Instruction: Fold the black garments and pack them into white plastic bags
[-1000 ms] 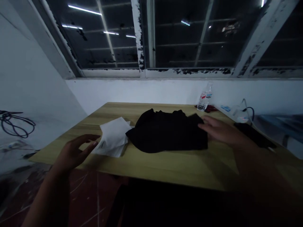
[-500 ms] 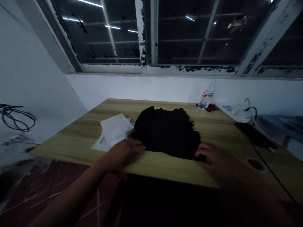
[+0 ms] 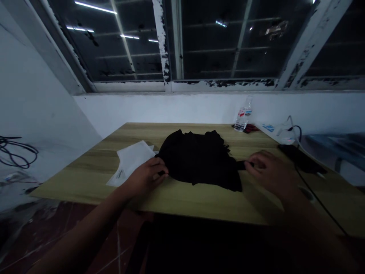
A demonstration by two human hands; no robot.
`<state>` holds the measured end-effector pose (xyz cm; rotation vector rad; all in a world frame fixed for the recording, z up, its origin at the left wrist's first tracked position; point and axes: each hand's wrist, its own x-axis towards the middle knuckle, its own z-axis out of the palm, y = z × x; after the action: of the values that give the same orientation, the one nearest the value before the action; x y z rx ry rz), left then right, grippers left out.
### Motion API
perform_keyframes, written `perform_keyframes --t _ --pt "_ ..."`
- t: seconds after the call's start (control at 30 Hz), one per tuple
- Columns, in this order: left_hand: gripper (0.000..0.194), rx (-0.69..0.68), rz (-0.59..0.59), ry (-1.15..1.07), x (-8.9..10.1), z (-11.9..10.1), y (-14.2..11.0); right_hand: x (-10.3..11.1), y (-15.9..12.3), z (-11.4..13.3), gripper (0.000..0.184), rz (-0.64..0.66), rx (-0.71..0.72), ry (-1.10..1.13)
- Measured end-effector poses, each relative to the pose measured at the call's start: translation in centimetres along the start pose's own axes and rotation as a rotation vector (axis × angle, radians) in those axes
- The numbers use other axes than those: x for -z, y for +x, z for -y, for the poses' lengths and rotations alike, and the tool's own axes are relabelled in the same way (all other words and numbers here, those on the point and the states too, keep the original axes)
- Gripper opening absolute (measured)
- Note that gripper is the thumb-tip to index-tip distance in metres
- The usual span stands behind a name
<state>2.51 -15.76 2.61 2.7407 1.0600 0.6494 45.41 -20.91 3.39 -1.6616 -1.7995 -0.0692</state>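
Note:
A dark black cloth, maybe a garment (image 3: 199, 160), lies bunched on the wooden table (image 3: 94, 167); its exact kind is too dark to make out. My left hand (image 3: 148, 175) is closed on its left edge, pinching a bit of the fabric. On the other side, my right hand (image 3: 265, 169) pinches a narrow strip of the black cloth and holds it out to the right. White sheets or thin packets (image 3: 134, 158) lie just left of the cloth, close to my left hand.
A clear plastic bottle (image 3: 243, 116) stands at the back right beside a dark red item (image 3: 251, 128). Further right lie a black flat object (image 3: 300, 158) with a cable and a round hole (image 3: 308, 194) in the tabletop. Coiled black cable (image 3: 17, 150) hangs at the left wall.
My right hand has moved up and outward, drawing a strip of the black cloth to the right. My left hand has lifted slightly and closed on the left edge. The view has shifted a little.

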Motion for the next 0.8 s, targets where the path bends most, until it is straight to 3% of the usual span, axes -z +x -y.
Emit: perform_keyframes --t 0.03,0.1,0.17,0.23,0.43,0.5,0.57,0.67,0.73,0.8 --pt "0.014 -0.007 0.024 -0.004 0.1 0.0 -0.1 -0.1 0.0 0.0 0.032 0.004 -0.067 -0.010" --pt "0.015 -0.015 0.089 -0.002 0.0 0.1 -0.2 -0.3 -0.5 0.1 0.048 0.156 -0.128 -0.002" --pt "0.016 -0.011 0.135 0.007 -0.1 0.0 -0.3 -0.8 -1.1 -0.1 0.046 0.385 -0.010 0.035" --pt "0.017 -0.001 0.136 0.011 -0.2 -0.1 -0.3 -1.4 -1.8 -0.3 0.026 0.510 0.159 0.073" --pt "0.017 -0.008 0.119 -0.020 -0.3 0.1 -0.3 -2.1 -1.8 -0.5 0.019 0.519 0.332 0.018" --pt "0.017 -0.012 0.097 -0.042 0.1 0.1 0.0 -1.3 -1.3 0.0 0.020 0.435 0.362 0.013" --pt "0.017 -0.008 0.018 -0.085 1.1 -0.2 0.3 0.0 -1.0 0.8 0.015 0.220 0.323 0.070" --pt "0.019 0.027 -0.133 -0.179 4.2 -1.4 0.7 2.5 -1.1 1.9 0.006 -0.122 0.195 0.266" --pt "0.026 0.104 -0.162 -0.238 6.5 -2.6 0.7 4.2 -1.2 2.6 0.011 -0.191 0.097 0.394" --pt "0.031 0.187 -0.142 -0.264 8.3 -3.5 0.5 5.5 -1.2 3.0 0.019 -0.165 0.003 0.472"
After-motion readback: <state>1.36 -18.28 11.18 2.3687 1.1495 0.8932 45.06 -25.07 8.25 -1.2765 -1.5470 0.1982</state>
